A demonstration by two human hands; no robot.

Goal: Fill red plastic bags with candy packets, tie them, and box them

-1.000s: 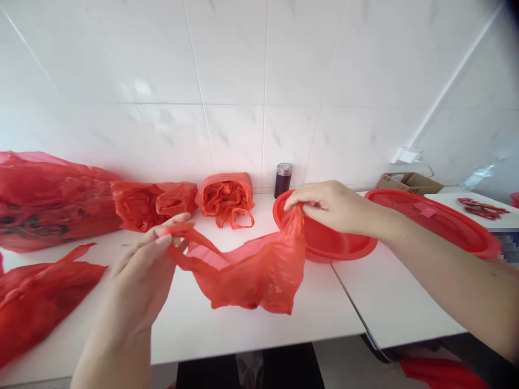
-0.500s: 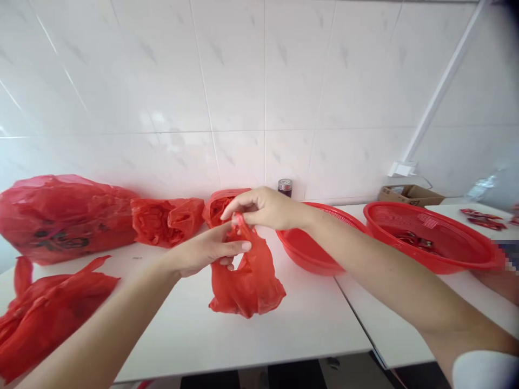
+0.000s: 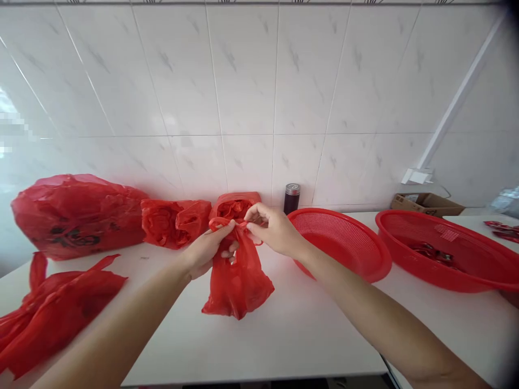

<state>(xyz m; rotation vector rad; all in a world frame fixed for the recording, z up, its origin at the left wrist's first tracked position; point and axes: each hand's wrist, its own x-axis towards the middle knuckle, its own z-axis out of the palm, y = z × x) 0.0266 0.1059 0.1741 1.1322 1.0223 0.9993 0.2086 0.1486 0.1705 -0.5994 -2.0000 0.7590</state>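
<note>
A red plastic bag (image 3: 242, 283) hangs between my hands, its gathered top pinched and its lower part puffed out above the white table (image 3: 259, 346). My left hand (image 3: 213, 243) grips the neck of the bag, thumb on top and fingers curled behind. On the other side, my right hand (image 3: 273, 229) pinches a handle end of the same bag with thumb and forefinger. The handles look crossed or twisted at the top; whether they form a knot I cannot tell. What the bag contains is hidden.
Red bag bundles (image 3: 176, 221) and a big full red bag (image 3: 81, 216) line the wall. Another red bag (image 3: 65, 308) lies at left. Rightward are a dark flask (image 3: 291, 199), a red basket (image 3: 381, 265), a second basket (image 3: 450, 273) holding small packets, and a cardboard box (image 3: 427, 204).
Both hands have drawn the bag's handles together across its top, closing the gap between them. The bag's body now hangs narrower. The camera view has shifted.
</note>
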